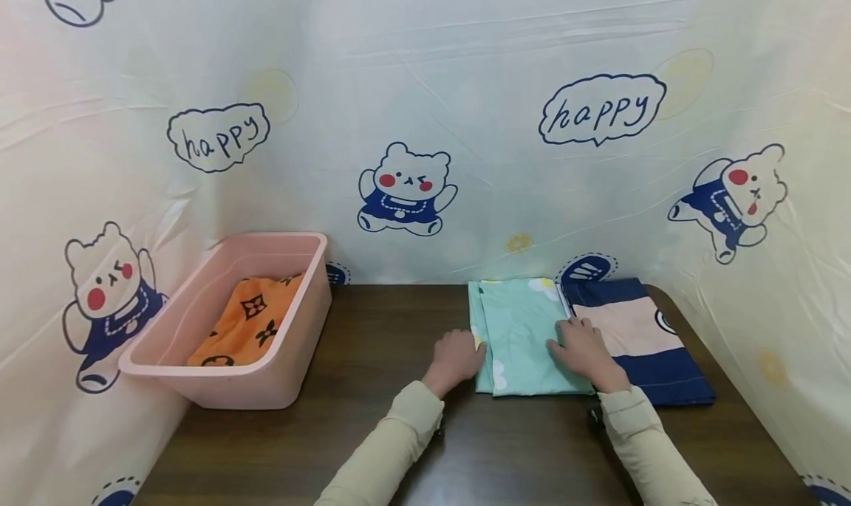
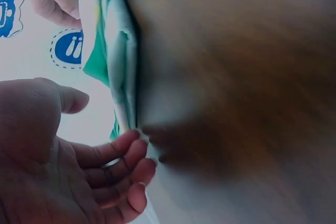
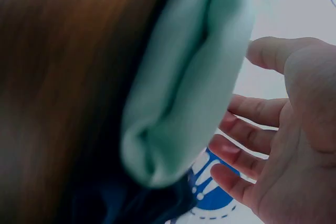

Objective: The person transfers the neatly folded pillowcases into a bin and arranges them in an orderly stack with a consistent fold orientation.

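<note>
A folded mint-green cloth (image 1: 525, 340) with white and yellow patches lies flat on the table in the head view. My left hand (image 1: 455, 360) is at its left edge, and in the left wrist view the loosely bent fingers (image 2: 142, 169) meet the layered edge without gripping it. Over the cloth's right side is my right hand (image 1: 586, 352), its thumb on or just above the fabric. The right wrist view has those fingers (image 3: 236, 150) spread beside the thick rolled-looking fold (image 3: 184, 93). A folded navy and pink cloth (image 1: 638, 325) adjoins on the right, partly behind the right hand.
On the left stands a pink plastic basin (image 1: 309, 343) with an orange, dark-patterned cloth (image 1: 255, 318) inside. The brown wooden table (image 1: 385, 343) ends at a printed white curtain (image 1: 299, 188) at the back and along both sides.
</note>
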`<control>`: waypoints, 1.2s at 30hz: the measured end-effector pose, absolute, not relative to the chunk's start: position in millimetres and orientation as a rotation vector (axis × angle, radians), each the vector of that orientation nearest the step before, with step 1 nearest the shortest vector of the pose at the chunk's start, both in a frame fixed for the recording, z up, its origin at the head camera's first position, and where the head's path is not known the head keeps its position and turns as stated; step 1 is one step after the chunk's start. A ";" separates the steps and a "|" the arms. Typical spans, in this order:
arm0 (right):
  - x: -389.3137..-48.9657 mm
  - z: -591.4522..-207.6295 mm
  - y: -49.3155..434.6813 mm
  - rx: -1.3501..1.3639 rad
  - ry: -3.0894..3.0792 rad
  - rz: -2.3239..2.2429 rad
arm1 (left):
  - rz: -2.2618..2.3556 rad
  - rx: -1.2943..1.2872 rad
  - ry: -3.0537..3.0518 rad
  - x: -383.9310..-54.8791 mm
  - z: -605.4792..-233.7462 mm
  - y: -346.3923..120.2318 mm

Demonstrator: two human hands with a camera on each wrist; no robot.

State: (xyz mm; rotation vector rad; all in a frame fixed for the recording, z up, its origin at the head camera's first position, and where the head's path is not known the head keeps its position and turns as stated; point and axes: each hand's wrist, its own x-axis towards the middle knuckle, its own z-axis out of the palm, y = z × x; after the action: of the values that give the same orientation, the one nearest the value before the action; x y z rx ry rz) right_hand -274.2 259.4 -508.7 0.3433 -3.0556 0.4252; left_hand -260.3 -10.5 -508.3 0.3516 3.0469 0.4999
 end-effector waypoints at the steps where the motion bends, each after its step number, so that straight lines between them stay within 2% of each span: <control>1: -275.0 -508.0 262.1 0.337 -3.058 0.424 | 0.501 0.326 3.045 -262.1 -507.3 -7.4; 9: -281.6 -501.5 279.1 0.323 -3.064 0.385 | 0.421 0.275 3.058 -276.1 -505.6 6.9; 19: -301.5 -522.5 283.9 0.351 -3.095 0.510 | 0.268 0.313 3.061 -286.7 -514.5 6.8; 24: -300.3 -525.2 280.2 0.418 -3.171 0.639 | 0.188 0.373 3.037 -282.9 -514.8 4.1; 36: -306.4 -515.8 279.1 0.432 -3.185 0.715 | 0.489 0.328 3.002 -288.7 -510.4 1.0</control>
State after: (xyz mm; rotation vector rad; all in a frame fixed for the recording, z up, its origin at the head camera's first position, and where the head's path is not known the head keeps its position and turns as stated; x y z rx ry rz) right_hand -306.4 279.1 -515.8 0.4318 -3.1849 0.7155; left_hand -288.7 1.0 -510.4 0.3275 3.0022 0.4892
